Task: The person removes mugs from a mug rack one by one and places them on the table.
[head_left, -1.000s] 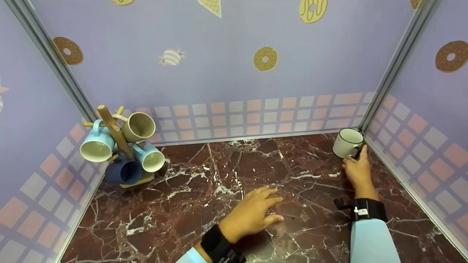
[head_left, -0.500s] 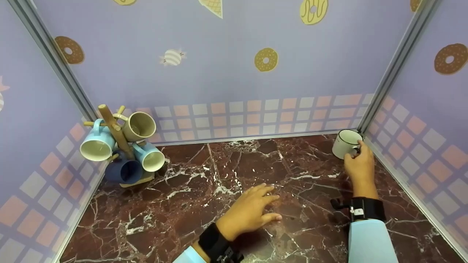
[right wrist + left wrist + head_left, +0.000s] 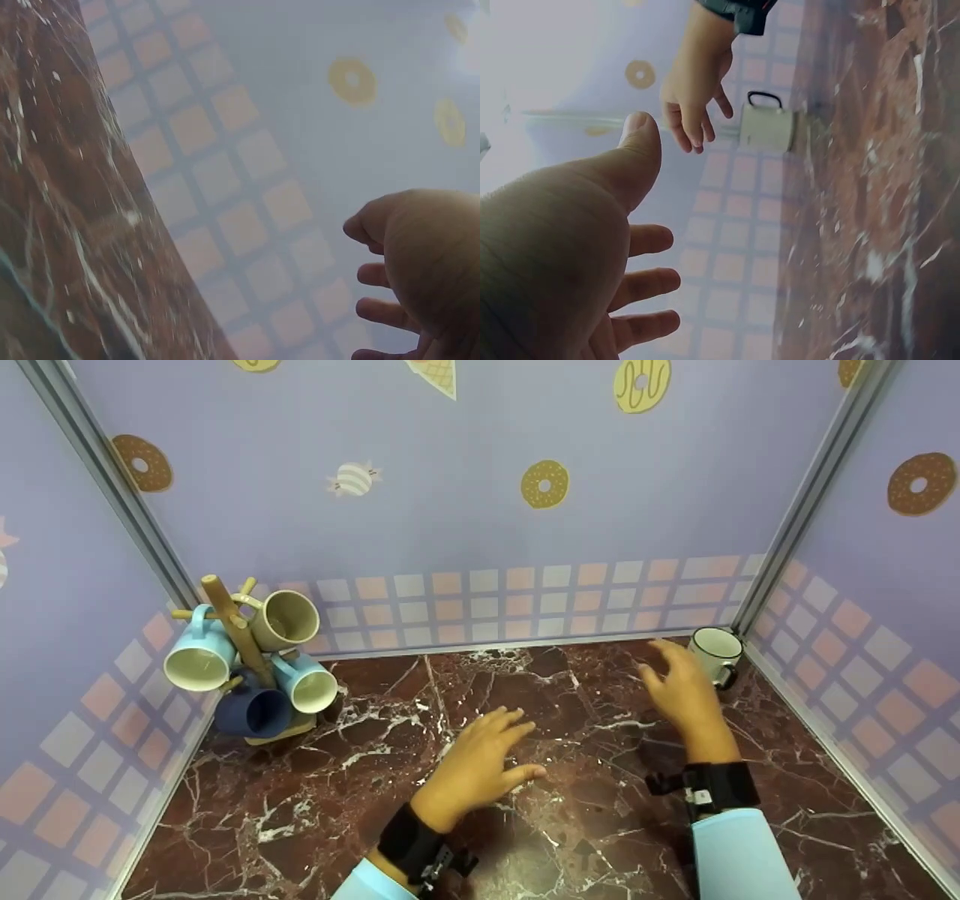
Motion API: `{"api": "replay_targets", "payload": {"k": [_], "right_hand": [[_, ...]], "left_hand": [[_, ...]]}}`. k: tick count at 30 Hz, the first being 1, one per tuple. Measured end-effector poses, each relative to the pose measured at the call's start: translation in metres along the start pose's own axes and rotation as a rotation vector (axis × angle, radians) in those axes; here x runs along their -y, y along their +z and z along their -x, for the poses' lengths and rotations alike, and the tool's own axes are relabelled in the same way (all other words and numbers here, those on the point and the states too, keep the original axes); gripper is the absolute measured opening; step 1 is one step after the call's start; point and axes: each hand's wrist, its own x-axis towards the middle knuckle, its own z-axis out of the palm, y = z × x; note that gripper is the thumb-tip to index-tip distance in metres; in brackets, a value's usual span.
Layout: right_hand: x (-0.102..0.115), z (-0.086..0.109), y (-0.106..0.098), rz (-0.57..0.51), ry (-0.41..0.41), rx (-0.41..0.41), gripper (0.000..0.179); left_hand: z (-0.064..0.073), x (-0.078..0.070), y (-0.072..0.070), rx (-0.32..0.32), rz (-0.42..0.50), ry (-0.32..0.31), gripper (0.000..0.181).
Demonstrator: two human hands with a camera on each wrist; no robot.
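Note:
A white mug (image 3: 714,651) with a dark rim and black handle stands upright in the back right corner. Just left of it, my right hand (image 3: 684,690) hovers with fingers spread, holding nothing and partly covering the mug's side. Over the middle of the tabletop is my left hand (image 3: 474,761), its fingers extended and nothing in it. In the left wrist view the mug (image 3: 766,129) appears beyond both hands. On the left, a wooden mug rack (image 3: 241,634) carries two light blue mugs, a beige mug (image 3: 289,619) and a dark blue mug (image 3: 253,712).
The dark red marbled tabletop (image 3: 360,810) is bounded by purple walls (image 3: 450,525) at the back and both sides. Black straps with small devices are worn on both wrists. The rack stands near the left wall.
My right hand has let go of the white mug's handle and moved left. My left hand has shifted slightly left and forward. The mug stays in the corner.

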Motion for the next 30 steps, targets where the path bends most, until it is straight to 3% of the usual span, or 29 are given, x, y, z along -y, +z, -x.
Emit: {"api": "replay_targets", "payload": {"k": [5,15,25,30], "right_hand": [[0.029,0.004,0.011,0.033,-0.108,0.054,0.056],[0.078,0.016,0.023,0.07,-0.23,0.131,0.065],[0.1,0.028,0.039,0.101,-0.308,0.211,0.072],[0.106,0.031,0.047,0.1,-0.335,0.231,0.071]], "left_hand": [[0.002,0.01,-0.013,-0.038,0.039,-0.043,0.079],[0.012,0.035,-0.052,-0.172,0.073,-0.126,0.077],[0.016,0.039,-0.058,-0.205,0.061,-0.166,0.078],[0.021,0.055,-0.075,-0.29,0.05,-0.232,0.079]]}}
